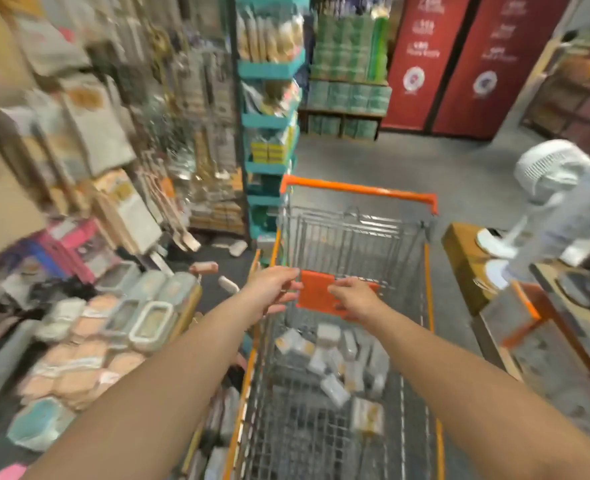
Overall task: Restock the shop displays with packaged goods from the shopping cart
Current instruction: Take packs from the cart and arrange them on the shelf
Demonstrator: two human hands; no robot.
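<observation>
A wire shopping cart (428, 278) with orange trim stands in the aisle ahead of me. Several small clear-wrapped packaged goods (338, 358) lie loose in its basket. An orange plastic flap (316, 294) hangs on the cart's inner wire gate. My left hand (272, 289) holds the flap's left edge, fingers curled at the wire. From the right, my right hand (355, 299) grips the flap with its fingers laid over the front. The frame is motion-blurred, so the finger detail is soft.
A low display of lidded containers (148, 320) and pink packs (79, 368) lines the left. Hanging goods (89, 123) fill the left wall, with a teal shelf unit (269, 140) beyond. Loose items (203, 267) lie on the floor. On the right are a white fan (546, 168) and a cardboard box (466, 258).
</observation>
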